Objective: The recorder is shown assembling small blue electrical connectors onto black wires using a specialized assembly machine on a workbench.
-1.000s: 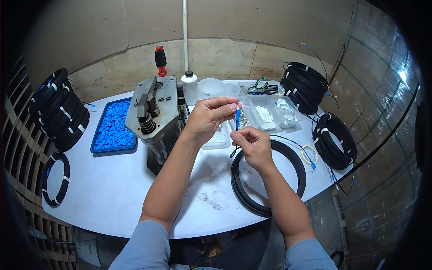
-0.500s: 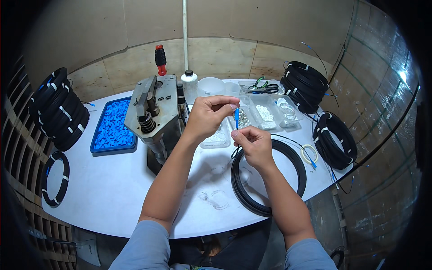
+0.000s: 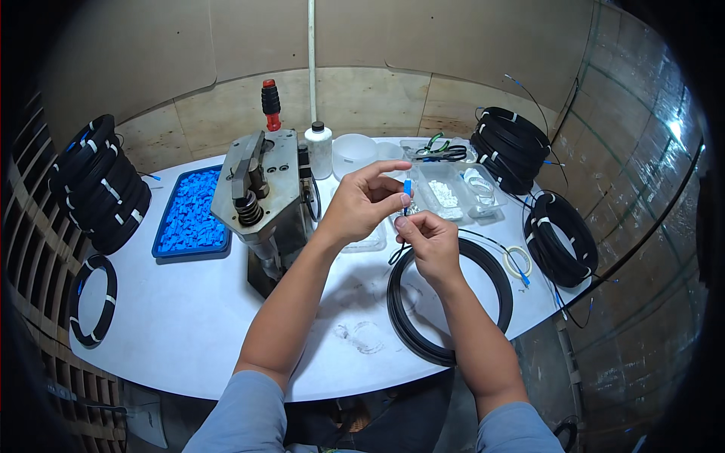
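Note:
Over the middle of the table my left hand (image 3: 364,202) pinches a small blue cable connector (image 3: 408,186) between thumb and a bent finger. Its index finger is raised off, and the connector's top end points upward. Just below, my right hand (image 3: 429,240) is closed on the thin black cable at the connector's lower end; the fingertips hide most of that stretch. A black cable coil (image 3: 396,309) lies flat on the table under my right forearm. From it a loose end with another blue connector (image 3: 525,278) reaches right, across a pale tape ring (image 3: 528,260).
A metal press (image 3: 260,196) stands left of my hands, beside a blue tray (image 3: 161,245) of blue parts. Clear boxes (image 3: 450,202) with small parts, a white bottle (image 3: 319,151) and green-handled cutters (image 3: 434,143) sit behind. Stacked black coils (image 3: 98,189) flank both sides.
Both hands have shifted slightly right. My left index finger has lifted and the thumb now sits lower on the connector, so its top end shows.

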### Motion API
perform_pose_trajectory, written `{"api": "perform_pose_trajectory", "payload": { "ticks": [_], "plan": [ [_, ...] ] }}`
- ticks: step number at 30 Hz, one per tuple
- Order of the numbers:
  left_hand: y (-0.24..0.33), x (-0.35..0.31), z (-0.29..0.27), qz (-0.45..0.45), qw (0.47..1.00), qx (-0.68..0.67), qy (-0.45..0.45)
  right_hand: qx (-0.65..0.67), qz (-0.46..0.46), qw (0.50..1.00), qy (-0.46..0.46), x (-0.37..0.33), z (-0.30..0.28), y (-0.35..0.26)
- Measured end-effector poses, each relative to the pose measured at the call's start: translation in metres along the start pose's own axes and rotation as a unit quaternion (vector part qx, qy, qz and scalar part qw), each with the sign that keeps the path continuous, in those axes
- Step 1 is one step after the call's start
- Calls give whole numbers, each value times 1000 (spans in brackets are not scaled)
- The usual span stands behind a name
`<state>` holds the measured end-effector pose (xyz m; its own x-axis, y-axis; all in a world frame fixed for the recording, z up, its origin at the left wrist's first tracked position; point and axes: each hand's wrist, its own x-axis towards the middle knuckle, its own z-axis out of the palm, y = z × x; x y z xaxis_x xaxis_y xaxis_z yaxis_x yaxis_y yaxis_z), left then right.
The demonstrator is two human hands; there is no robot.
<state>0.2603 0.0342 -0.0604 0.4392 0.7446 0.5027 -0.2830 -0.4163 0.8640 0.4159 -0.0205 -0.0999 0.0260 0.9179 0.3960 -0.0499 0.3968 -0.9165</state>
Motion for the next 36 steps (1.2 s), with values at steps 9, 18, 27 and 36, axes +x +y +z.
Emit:
{"api": "perform_pose_trajectory", "payload": {
  "ticks": [9,18,27,36],
  "plan": [
    [-2,1,-2,-3,1000,-8,-10,17,0,1000,-3,-1,1,-1],
    [-3,1,-4,-12,1000,10,-9,-7,2,1000,0,-2,3,-2],
    [-4,1,-6,-9,1000,18,-9,-9,3,1000,-3,-2,3,0],
    [-3,1,0,0,999,-37,8,20,8,1000,-1,-1,3,1]
  ]
}}
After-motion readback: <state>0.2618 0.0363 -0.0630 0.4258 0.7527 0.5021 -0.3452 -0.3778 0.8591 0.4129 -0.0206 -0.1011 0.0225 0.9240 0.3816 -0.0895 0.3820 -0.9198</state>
